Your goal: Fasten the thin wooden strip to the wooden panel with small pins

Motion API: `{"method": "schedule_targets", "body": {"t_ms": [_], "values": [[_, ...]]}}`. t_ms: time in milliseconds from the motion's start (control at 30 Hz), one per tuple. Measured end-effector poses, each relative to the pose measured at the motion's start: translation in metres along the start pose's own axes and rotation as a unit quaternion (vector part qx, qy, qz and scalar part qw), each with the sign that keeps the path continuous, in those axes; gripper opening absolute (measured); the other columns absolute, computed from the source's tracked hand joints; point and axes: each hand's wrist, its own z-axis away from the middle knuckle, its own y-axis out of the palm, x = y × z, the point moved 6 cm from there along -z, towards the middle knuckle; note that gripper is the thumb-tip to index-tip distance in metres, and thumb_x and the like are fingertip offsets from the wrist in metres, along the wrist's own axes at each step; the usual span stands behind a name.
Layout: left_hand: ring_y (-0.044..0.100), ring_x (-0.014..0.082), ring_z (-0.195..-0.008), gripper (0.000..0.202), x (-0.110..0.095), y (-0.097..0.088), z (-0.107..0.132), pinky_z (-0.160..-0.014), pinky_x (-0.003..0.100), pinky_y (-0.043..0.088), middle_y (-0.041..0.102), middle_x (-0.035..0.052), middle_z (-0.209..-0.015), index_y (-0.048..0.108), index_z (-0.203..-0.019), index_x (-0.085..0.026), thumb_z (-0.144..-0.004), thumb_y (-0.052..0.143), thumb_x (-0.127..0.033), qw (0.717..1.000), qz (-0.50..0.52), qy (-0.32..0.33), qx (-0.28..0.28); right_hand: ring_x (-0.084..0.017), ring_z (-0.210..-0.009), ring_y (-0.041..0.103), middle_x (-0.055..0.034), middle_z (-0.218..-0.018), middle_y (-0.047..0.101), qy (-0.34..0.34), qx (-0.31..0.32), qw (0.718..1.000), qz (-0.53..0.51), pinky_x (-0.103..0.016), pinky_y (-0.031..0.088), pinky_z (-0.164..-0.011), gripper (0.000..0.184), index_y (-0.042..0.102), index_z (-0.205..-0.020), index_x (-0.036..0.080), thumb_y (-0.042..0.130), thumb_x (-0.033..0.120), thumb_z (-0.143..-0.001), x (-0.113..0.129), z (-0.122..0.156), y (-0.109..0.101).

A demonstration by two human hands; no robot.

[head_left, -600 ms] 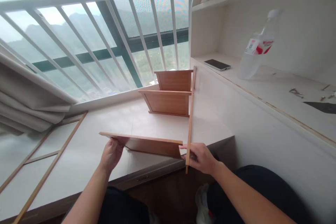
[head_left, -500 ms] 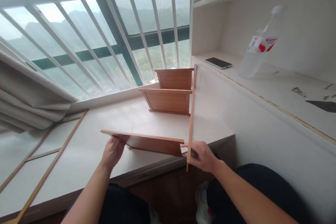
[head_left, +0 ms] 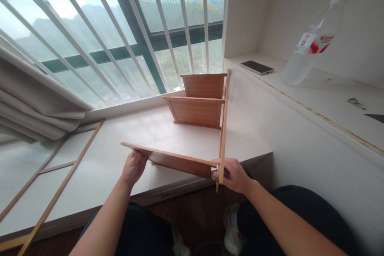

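A reddish-brown wooden shelf panel point(head_left: 177, 161) hangs tilted over the front edge of the white ledge. My left hand point(head_left: 134, 168) is closed on its left end, thumb on the near side. At the other end, my right hand point(head_left: 235, 174) is wrapped around the lower end of a wooden side frame point(head_left: 224, 140), with fingers reaching to the panel's corner. Whether panel and frame are joined there is hidden by the fingers. Farther up the frame, a middle shelf panel point(head_left: 198, 113) and a far shelf panel point(head_left: 204, 85) stand out to its left.
Another ladder-like wooden frame point(head_left: 67, 180) lies flat on the ledge point(head_left: 111, 160) at left, near a grey curtain point(head_left: 39, 96). On the right-hand counter are a phone point(head_left: 257, 67), a plastic bottle point(head_left: 312, 44) and several screws point(head_left: 356, 103). White railings point(head_left: 132, 44) stand behind.
The view has shifted slightly, so most things sit a little farther right and higher. The held panel slopes down to the right somewhat more. Both hands keep their holds.
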Motion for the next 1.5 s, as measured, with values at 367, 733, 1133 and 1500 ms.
{"method": "schedule_targets", "body": {"t_ms": [367,733,1133,1500], "values": [[0.074,0.0183,-0.089,0.066,0.008,0.020,-0.008,-0.082,0.026,0.061,0.083,0.0066,-0.099,0.082,-0.097,-0.016,-0.051,0.105,-0.059,0.999,0.003,-0.031,0.002,-0.018,-0.067,0.070,-0.0057,-0.081,0.076,0.018,0.023,1.000,-0.005,-0.028,0.053,-0.066,0.032,0.073,-0.104,0.019,0.059,0.048,-0.106,-0.002,-0.001,0.000],[0.074,0.0212,-0.090,0.066,0.009,0.019,-0.010,-0.085,0.031,0.060,0.083,0.0080,-0.101,0.081,-0.099,-0.016,-0.055,0.103,-0.059,1.000,-0.007,-0.027,0.008,-0.019,-0.070,0.069,-0.0050,-0.080,0.074,0.035,0.047,0.998,-0.027,-0.029,0.049,-0.067,0.034,0.072,-0.099,0.019,0.063,0.051,-0.104,-0.008,0.002,0.002],[0.075,0.0227,-0.100,0.070,0.007,0.018,-0.008,-0.094,0.032,0.061,0.084,0.0083,-0.106,0.081,-0.101,-0.016,-0.053,0.102,-0.063,0.999,-0.022,-0.030,0.010,-0.012,-0.056,0.048,0.0013,-0.061,0.056,0.020,-0.013,0.999,0.025,-0.027,0.034,-0.057,0.050,0.057,-0.068,0.020,0.067,0.055,-0.101,0.000,-0.007,-0.002],[0.072,0.0296,-0.105,0.080,-0.003,0.023,-0.009,-0.089,0.039,0.060,0.079,0.0139,-0.113,0.077,-0.105,-0.018,-0.057,0.090,-0.081,0.991,-0.135,0.009,-0.022,-0.014,-0.055,0.052,0.0008,-0.061,0.058,0.007,-0.069,0.998,0.006,-0.027,0.039,-0.057,0.030,0.057,-0.070,0.022,0.069,0.032,-0.096,0.000,-0.010,0.000]]}}
